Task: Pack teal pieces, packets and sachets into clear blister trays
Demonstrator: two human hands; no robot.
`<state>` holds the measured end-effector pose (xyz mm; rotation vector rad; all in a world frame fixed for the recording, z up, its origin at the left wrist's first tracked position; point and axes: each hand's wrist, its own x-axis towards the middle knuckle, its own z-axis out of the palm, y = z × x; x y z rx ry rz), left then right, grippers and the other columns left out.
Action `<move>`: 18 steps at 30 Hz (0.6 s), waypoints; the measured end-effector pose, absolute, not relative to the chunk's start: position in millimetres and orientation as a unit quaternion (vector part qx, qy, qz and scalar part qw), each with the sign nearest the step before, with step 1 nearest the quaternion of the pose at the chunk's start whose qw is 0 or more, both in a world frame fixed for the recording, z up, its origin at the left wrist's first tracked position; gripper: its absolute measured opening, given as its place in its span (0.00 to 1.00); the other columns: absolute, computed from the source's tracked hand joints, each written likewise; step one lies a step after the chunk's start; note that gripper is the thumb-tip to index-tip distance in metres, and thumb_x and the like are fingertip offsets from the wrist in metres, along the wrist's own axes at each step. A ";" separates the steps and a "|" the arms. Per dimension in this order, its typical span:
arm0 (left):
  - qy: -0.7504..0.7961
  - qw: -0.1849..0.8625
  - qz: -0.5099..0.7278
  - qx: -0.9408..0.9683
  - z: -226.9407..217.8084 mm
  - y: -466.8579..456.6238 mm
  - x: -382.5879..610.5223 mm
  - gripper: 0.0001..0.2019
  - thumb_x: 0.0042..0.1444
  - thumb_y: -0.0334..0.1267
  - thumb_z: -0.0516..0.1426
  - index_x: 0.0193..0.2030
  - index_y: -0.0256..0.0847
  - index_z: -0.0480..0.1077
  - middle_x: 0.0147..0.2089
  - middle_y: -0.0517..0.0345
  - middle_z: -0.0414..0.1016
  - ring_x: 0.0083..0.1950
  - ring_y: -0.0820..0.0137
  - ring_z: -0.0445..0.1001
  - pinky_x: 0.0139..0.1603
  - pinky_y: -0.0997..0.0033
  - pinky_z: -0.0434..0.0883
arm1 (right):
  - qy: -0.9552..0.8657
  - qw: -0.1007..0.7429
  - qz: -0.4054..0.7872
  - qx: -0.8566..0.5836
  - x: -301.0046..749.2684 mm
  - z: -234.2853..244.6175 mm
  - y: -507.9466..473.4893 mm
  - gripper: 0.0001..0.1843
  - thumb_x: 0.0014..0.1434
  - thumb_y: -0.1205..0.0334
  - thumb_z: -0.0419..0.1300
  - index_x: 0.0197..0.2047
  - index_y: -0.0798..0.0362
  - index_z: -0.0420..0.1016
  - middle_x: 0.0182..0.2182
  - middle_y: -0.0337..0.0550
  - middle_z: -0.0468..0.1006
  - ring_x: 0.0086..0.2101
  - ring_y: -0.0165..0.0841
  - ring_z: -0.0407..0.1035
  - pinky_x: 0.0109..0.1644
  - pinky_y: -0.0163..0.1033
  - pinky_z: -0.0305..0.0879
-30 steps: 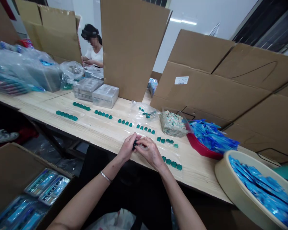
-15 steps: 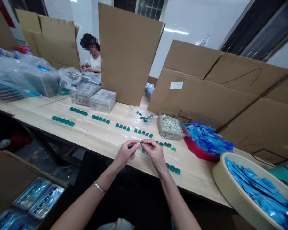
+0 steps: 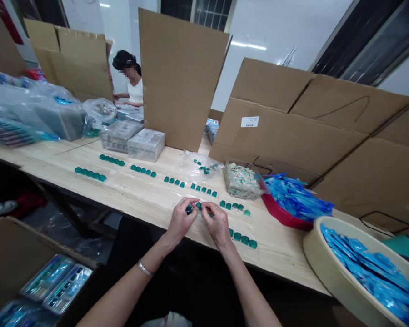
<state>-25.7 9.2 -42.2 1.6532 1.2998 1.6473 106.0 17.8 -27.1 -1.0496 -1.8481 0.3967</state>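
Over the front part of the table, my left hand (image 3: pixel 180 221) and my right hand (image 3: pixel 218 223) meet fingertip to fingertip, both closed. Between them they pinch a small green faceted piece (image 3: pixel 198 205). A darker green piece (image 3: pixel 189 209) shows inside the curled fingers of my left hand. Similar green pieces lie in short rows on the table: one row (image 3: pixel 203 189) just beyond my hands, another (image 3: pixel 244 240) beside my right wrist, and others (image 3: pixel 90 173) off to the left. My fingers partly hide the pieces beneath them.
A clear bag (image 3: pixel 204 165) holds more green pieces. To its right stand a clear tub of small pale pieces (image 3: pixel 241 175), a red basin (image 3: pixel 282 215) and a cream basin (image 3: pixel 313 247) with blue packets. Cardboard panels (image 3: pixel 184 77) line the back. A co-worker (image 3: pixel 134 88) sits behind.
My fingertips have shifted slightly, and the green piece between them shows more fully. The dark piece in my left hand is more visible. The co-worker's arms have moved a little.
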 end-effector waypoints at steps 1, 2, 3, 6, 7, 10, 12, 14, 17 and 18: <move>0.483 0.237 0.603 0.589 -43.6 9.8 -25.9 0.10 0.51 0.32 0.54 0.41 0.39 0.72 0.39 0.53 0.73 0.43 0.68 0.71 0.48 0.67 0.66 | -0.748 0.476 0.156 -0.435 105.8 -27.2 17.7 0.07 0.57 0.66 0.53 0.34 0.53 0.73 0.32 0.43 0.77 0.32 0.32 0.72 0.39 0.38 0.70; 0.491 0.253 0.604 0.575 -45.0 10.4 -26.2 0.10 0.51 0.33 0.54 0.41 0.39 0.72 0.39 0.53 0.73 0.43 0.68 0.71 0.47 0.67 0.67 | -0.743 0.480 0.151 -0.441 105.7 -27.4 17.8 0.07 0.57 0.66 0.53 0.34 0.53 0.73 0.31 0.43 0.76 0.32 0.32 0.71 0.38 0.37 0.69; 0.496 0.280 0.601 0.561 -46.2 10.6 -26.6 0.10 0.51 0.35 0.54 0.40 0.39 0.72 0.37 0.53 0.74 0.41 0.68 0.72 0.44 0.68 0.68 | -0.741 0.482 0.148 -0.443 105.6 -27.6 17.9 0.07 0.57 0.65 0.53 0.34 0.53 0.72 0.31 0.43 0.76 0.31 0.32 0.71 0.38 0.37 0.69; 0.483 0.403 0.576 0.522 -46.6 8.5 -27.0 0.13 0.51 0.42 0.55 0.40 0.38 0.73 0.25 0.58 0.71 0.25 0.73 0.70 0.27 0.74 0.67 | -0.746 0.479 0.144 -0.441 105.4 -28.5 18.6 0.07 0.58 0.65 0.53 0.34 0.53 0.72 0.31 0.43 0.76 0.31 0.32 0.71 0.38 0.37 0.69; 0.476 0.439 0.567 0.510 -45.6 7.1 -26.6 0.15 0.52 0.44 0.54 0.41 0.37 0.72 0.22 0.61 0.69 0.20 0.75 0.66 0.22 0.75 0.64 | -0.747 0.478 0.141 -0.440 105.2 -28.9 18.9 0.07 0.58 0.66 0.53 0.34 0.53 0.72 0.31 0.43 0.76 0.31 0.32 0.71 0.38 0.37 0.69; 0.465 0.481 0.560 0.489 -40.8 3.8 -25.0 0.18 0.51 0.47 0.54 0.42 0.36 0.72 0.18 0.64 0.66 0.15 0.78 0.61 0.17 0.77 0.60 | -0.749 0.480 0.131 -0.438 103.7 -29.8 18.8 0.07 0.57 0.67 0.52 0.34 0.53 0.72 0.31 0.44 0.75 0.32 0.33 0.71 0.38 0.37 0.69; 0.472 0.465 0.562 0.495 -37.7 3.3 -24.3 0.17 0.50 0.47 0.55 0.42 0.37 0.73 0.20 0.62 0.69 0.17 0.77 0.64 0.19 0.77 0.62 | -0.745 0.487 0.136 -0.435 102.2 -29.7 18.1 0.07 0.57 0.67 0.52 0.34 0.53 0.72 0.32 0.44 0.75 0.33 0.33 0.71 0.39 0.38 0.70; 0.482 0.441 0.561 0.509 -35.6 3.8 -24.2 0.17 0.51 0.46 0.55 0.41 0.38 0.74 0.22 0.59 0.71 0.21 0.74 0.68 0.23 0.76 0.65 | -0.735 0.496 0.160 -0.434 101.0 -29.1 17.4 0.07 0.56 0.66 0.53 0.36 0.53 0.72 0.33 0.44 0.76 0.33 0.32 0.72 0.40 0.37 0.70; 0.485 0.424 0.552 0.529 -34.0 4.1 -24.7 0.17 0.52 0.46 0.54 0.42 0.38 0.74 0.22 0.58 0.73 0.25 0.71 0.71 0.27 0.74 0.67 | -0.708 0.510 0.211 -0.440 101.5 -27.8 17.5 0.06 0.55 0.65 0.56 0.37 0.54 0.72 0.34 0.43 0.77 0.32 0.32 0.73 0.39 0.36 0.71; 0.484 0.424 0.548 0.534 -33.7 3.9 -24.8 0.17 0.52 0.45 0.53 0.42 0.38 0.74 0.22 0.58 0.72 0.26 0.71 0.71 0.28 0.74 0.68 | -0.698 0.514 0.230 -0.442 102.2 -27.5 17.8 0.06 0.54 0.64 0.56 0.37 0.54 0.72 0.33 0.43 0.77 0.32 0.31 0.73 0.39 0.36 0.72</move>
